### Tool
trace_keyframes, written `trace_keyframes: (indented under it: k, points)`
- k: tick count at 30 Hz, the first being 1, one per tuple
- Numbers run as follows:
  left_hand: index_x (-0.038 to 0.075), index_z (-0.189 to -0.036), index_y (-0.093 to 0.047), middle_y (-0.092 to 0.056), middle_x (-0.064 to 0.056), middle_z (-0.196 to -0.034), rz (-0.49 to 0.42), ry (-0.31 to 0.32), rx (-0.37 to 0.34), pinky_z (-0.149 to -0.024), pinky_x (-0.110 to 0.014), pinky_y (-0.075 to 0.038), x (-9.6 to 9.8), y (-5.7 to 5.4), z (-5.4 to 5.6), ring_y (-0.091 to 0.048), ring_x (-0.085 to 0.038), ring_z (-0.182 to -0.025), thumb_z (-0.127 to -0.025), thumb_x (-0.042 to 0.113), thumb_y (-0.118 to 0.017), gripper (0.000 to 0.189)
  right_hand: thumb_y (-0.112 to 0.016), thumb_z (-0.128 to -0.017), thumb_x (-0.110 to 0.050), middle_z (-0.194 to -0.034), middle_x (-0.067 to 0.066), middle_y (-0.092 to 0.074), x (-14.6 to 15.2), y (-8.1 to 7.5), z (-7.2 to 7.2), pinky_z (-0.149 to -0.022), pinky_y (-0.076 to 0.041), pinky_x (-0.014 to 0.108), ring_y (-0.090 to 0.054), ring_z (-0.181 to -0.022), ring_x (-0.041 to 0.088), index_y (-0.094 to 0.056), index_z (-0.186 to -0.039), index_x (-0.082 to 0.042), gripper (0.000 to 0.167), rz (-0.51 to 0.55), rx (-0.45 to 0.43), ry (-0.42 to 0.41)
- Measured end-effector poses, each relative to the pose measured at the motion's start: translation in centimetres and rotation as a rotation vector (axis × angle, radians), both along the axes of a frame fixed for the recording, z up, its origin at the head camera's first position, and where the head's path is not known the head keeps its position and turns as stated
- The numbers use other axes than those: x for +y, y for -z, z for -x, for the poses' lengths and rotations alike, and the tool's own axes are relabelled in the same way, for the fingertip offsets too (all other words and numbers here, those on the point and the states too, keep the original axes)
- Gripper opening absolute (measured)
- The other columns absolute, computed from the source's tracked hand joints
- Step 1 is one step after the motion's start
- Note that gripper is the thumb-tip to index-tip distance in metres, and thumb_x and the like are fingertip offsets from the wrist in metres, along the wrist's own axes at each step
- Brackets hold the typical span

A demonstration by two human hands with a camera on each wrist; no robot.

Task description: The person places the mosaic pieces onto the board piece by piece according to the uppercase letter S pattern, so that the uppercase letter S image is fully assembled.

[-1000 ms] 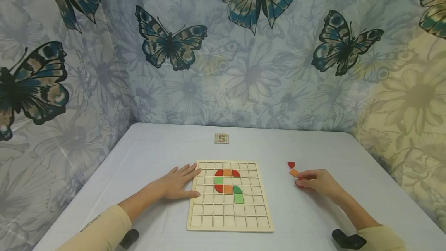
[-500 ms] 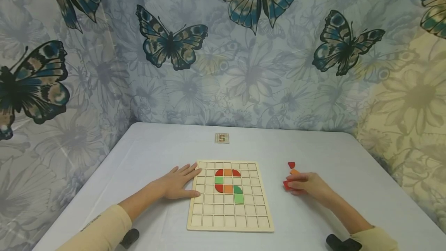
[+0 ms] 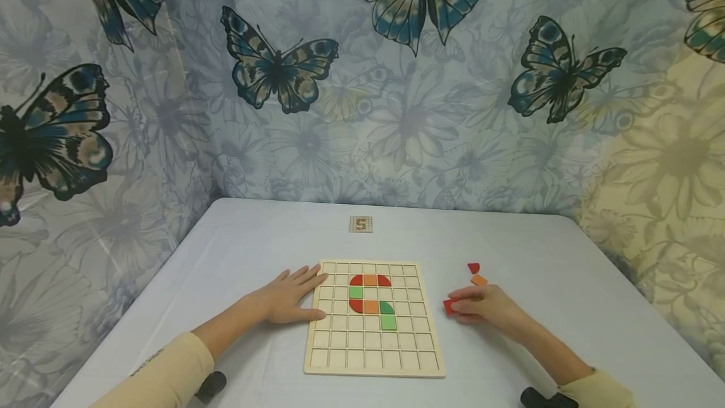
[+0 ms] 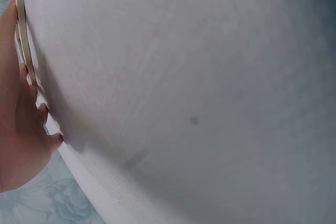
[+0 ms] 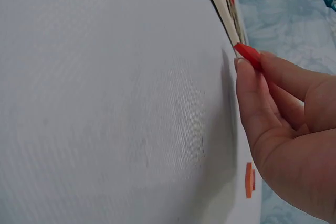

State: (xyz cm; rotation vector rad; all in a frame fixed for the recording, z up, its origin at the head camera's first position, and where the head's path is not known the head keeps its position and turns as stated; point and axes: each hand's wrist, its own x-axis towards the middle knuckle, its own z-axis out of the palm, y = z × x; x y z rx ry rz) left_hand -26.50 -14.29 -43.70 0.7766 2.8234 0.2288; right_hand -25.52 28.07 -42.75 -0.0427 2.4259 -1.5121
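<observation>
A wooden grid board (image 3: 347,340) lies on the white table, with red, orange and green tiles set in a curved pattern in its upper half. My left hand (image 3: 289,298) rests spread at the board's left edge, its fingertips and thumb touching the rim. To the right of the board, my right hand (image 3: 488,308) pinches a red tile (image 5: 249,55) between thumb and fingers, just off the board's edge. Behind that hand, an orange square tile (image 3: 479,280) and a red quarter-round tile (image 3: 474,267) lie on the table.
A small pattern card (image 3: 360,225) showing an S-like figure lies beyond the board. Black wrist straps (image 3: 211,388) sit at both forearms. A butterfly-print cloth (image 3: 408,131) hangs behind the white table (image 3: 255,232).
My right hand has picked up the red tile and carried it left toward the board, away from the loose orange tile. The left hand has stayed put.
</observation>
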Motion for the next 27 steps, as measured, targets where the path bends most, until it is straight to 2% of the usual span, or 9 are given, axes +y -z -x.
trace_keyframes:
  k: [5, 11, 27]
  points:
    - [0.022, -0.153, -0.022, -0.013, -0.003, -0.159, -0.001, 0.003, -0.009, -0.111, -0.055, -0.012, 0.0, -0.3, -0.1, -0.014, -0.028, -0.143, -0.086, 0.074, -0.041, 0.088, -0.074, -0.084, -0.015, -0.105, 0.015, -0.068, -0.5, -0.1, -0.2, -0.077, -0.054, 0.033, -0.066, -0.091, 0.021, -0.062, -0.116, 0.011, 0.042, 0.096, -0.011, -0.070]
    - [0.022, -0.153, -0.022, -0.013, -0.003, -0.159, -0.008, 0.003, -0.015, -0.111, -0.055, -0.012, 0.1, -0.4, -0.3, -0.014, -0.029, -0.143, -0.086, 0.073, -0.041, 0.087, -0.074, -0.084, -0.014, -0.103, 0.015, -0.069, -1.5, -0.1, -0.4, -0.079, -0.054, 0.033, -0.066, -0.090, 0.021, -0.060, -0.116, 0.013, 0.044, 0.175, -0.055, -0.092]
    - [0.023, -0.154, -0.020, -0.011, -0.001, -0.159, 0.010, -0.007, -0.005, -0.111, -0.053, -0.011, 0.0, 0.0, 0.0, -0.013, -0.026, -0.143, -0.084, 0.077, -0.039, 0.090, -0.072, -0.085, -0.010, -0.101, 0.016, -0.069, -3.8, -0.6, -1.1, -0.079, -0.054, 0.034, -0.067, -0.090, 0.024, -0.061, -0.114, 0.012, 0.038, 0.218, -0.115, -0.117]
